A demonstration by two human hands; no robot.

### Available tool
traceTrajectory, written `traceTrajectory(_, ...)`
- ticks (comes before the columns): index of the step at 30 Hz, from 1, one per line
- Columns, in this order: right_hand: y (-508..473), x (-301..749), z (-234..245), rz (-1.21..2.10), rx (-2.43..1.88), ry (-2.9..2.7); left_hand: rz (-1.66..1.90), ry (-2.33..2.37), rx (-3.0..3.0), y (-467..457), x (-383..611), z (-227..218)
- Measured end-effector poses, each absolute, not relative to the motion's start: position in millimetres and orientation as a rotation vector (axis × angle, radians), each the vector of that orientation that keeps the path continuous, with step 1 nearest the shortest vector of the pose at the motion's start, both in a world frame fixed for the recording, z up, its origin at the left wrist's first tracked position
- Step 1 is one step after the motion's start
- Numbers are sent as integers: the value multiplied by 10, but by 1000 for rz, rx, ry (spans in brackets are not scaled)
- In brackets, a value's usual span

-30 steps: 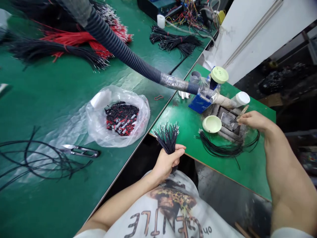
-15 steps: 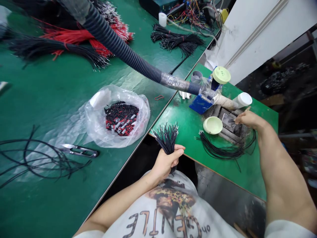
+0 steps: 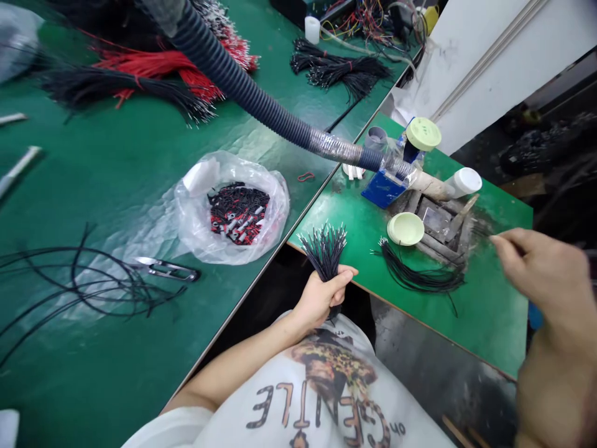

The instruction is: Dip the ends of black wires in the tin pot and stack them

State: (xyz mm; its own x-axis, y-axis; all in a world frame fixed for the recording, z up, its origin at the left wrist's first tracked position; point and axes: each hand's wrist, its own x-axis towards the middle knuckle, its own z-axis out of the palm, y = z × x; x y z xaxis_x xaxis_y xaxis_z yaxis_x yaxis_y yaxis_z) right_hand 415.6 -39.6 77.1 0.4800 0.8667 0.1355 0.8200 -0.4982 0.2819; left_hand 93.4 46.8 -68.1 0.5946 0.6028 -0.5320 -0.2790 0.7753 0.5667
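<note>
My left hand (image 3: 326, 289) is closed around an upright bundle of black wires (image 3: 323, 252), their bare silvery tips fanning out above the fist. At the right, my right hand (image 3: 543, 267) is smeared by motion. Its thumb and finger are pinched on a few thin black wires (image 3: 480, 230), which point left toward a square metal pot (image 3: 436, 219) with a shiny surface. A flat stick (image 3: 461, 218) leans across that pot. Beside it is a pale green cup (image 3: 405, 229). Loose black wires (image 3: 415, 274) lie curved on the green board just in front.
A ribbed hose (image 3: 261, 106) crosses overhead to a blue box (image 3: 383, 188) by the pot. On the left bench are a plastic bag (image 3: 186, 230) of small black and red pieces, thread snips (image 3: 168, 269), coiled black wire (image 3: 77, 280), and red and black wire bundles (image 3: 153, 65).
My right hand has pulled away from the pot to the right and nearer me, carrying the wires off its surface. My left hand still grips its bundle. The view has shifted slightly.
</note>
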Motion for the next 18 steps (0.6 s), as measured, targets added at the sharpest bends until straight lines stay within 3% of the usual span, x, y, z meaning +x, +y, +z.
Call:
traceTrajectory(3, -480, 3624, 328, 391, 2651, 1796, 522, 759, 478, 433, 931, -653)
traceTrajectory(8, -362, 3187, -363, 130, 2658, 1951, 513, 700, 523, 382, 880, -606)
traceTrajectory(13, -436, 2947, -319, 199, 2805, 2038, 487, 646, 591, 334, 820, -634)
traceTrajectory(15, -441, 2754, -210, -39, 2957, 2187, 470, 616, 637, 313, 815, -657)
traceTrajectory(18, -335, 2441, -132, -878, 2958, 2399, 445, 578, 706, 281, 819, -678)
